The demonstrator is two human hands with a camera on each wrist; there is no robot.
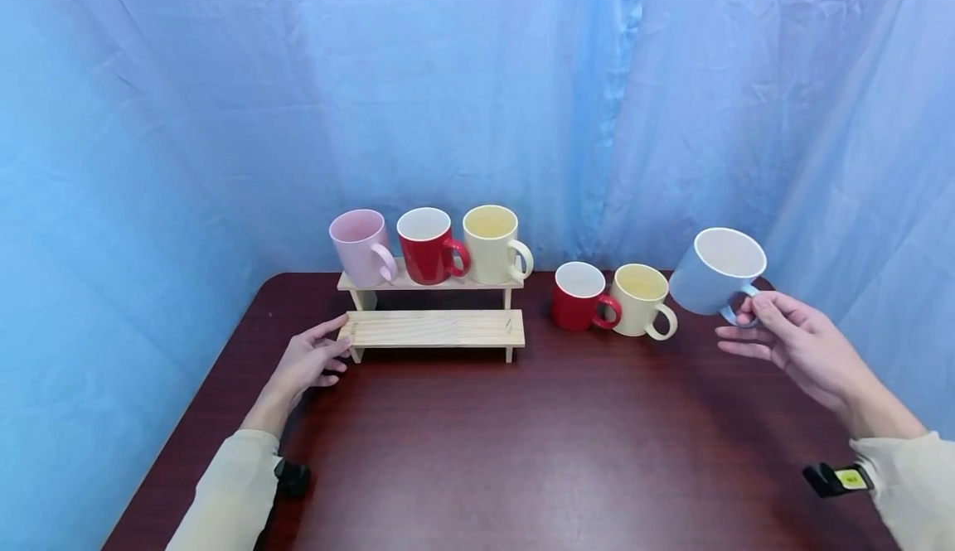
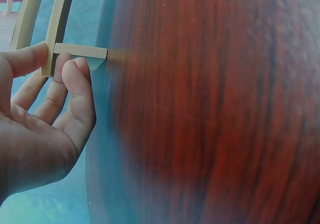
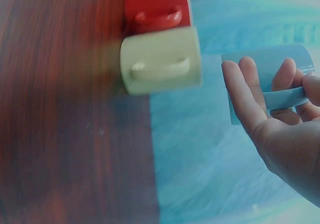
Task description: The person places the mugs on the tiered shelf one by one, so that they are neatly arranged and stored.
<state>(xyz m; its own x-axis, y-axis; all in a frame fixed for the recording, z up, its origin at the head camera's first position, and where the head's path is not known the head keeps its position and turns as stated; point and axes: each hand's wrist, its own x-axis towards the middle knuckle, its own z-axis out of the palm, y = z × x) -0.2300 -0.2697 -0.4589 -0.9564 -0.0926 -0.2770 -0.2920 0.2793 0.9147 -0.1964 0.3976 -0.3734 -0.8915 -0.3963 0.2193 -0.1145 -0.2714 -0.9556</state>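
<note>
My right hand (image 1: 813, 348) grips a light blue mug (image 1: 701, 282) by its handle. The mug is held tilted above the table's right side, white inside; the right wrist view shows fingers through the handle (image 3: 285, 98). At the left, my left hand (image 1: 302, 360) pinches the left end of the lower shelf of a two-step wooden rack (image 1: 436, 329), thumb above and fingers beneath. Along the rack's upper step stand a pink mug (image 1: 354, 257), a red mug (image 1: 424, 257) and a cream mug (image 1: 485, 253), all upright.
Between the rack and my right hand, a smaller red mug (image 1: 574, 311) and another cream mug (image 1: 634, 311) stand close together on the dark wooden table (image 1: 522, 443). A blue curtain (image 1: 462, 79) hangs behind the table and along its sides.
</note>
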